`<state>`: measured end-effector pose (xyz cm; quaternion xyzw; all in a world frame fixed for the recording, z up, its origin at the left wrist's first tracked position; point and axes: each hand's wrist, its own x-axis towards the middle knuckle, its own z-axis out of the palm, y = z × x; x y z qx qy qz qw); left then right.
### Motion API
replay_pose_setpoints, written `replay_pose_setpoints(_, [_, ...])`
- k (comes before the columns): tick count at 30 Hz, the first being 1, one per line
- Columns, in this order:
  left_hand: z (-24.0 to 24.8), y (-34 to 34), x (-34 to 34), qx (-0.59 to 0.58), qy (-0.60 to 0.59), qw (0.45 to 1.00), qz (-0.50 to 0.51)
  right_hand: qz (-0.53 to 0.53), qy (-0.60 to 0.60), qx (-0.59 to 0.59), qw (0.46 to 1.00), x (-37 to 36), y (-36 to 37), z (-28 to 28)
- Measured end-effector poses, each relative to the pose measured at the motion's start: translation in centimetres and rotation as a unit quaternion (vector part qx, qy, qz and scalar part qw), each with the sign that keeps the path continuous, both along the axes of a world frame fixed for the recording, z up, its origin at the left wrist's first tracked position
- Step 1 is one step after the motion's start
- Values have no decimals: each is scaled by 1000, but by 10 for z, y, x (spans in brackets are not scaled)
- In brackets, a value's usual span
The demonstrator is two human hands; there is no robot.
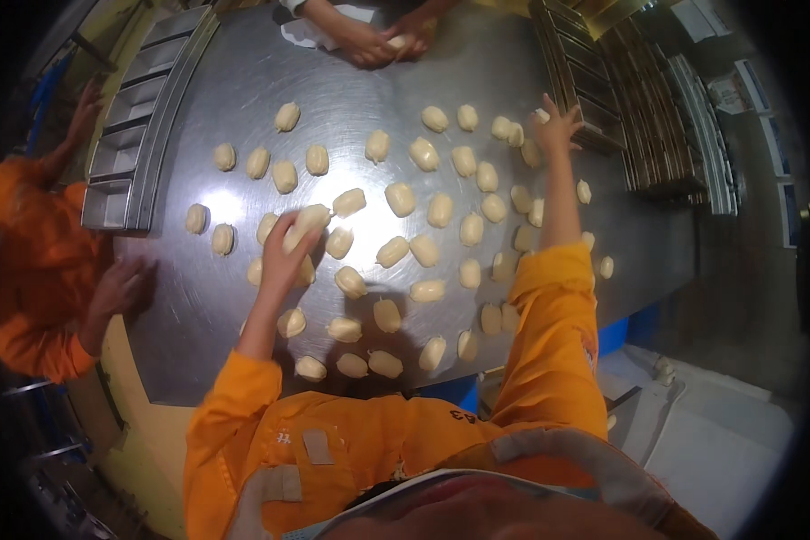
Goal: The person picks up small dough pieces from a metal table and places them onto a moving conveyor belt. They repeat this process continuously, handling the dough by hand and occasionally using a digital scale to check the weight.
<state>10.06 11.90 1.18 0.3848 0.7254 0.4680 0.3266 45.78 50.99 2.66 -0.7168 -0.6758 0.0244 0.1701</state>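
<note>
My left hand (pixel 286 254) is closed around a rolled piece of pale dough (pixel 310 225), lifted over the left middle of the steel table (pixel 243 360). Many similar dough pieces (pixel 427 291) lie spread across the tabletop below and between my hands. Reaching far forward on the right, my right hand (pixel 558 129) has its fingers spread beside a strapped set of loaf pans (pixel 583 81). A small pale bit of dough (pixel 542 115) shows at its fingers; whether it sticks to them or lies behind is hard to tell.
Another strapped row of metal loaf pans (pixel 121 148) lies along the left edge. More pans (pixel 652 112) are stacked at the right. At the far edge, another person's hands (pixel 378 43) work a dough piece. A person in orange (pixel 40 261) stands at the left.
</note>
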Motion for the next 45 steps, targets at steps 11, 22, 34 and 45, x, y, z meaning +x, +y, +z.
replay_pose_setpoints(11, [-21,302,24,-149,322,917,-180,146,139,40,979,1,-321,-4])
replay_pose_setpoints(22, [-51,249,57,58,551,830,-62,-89,181,-3,979,112,-641,-18])
replay_pose_setpoints(34, [-8,-211,432,417,134,504,-744,-364,-126,52,921,210,-904,-157])
replay_pose_setpoints(45, [-103,-458,566,322,202,272,-884,-434,588,377,569,256,-1096,-132])
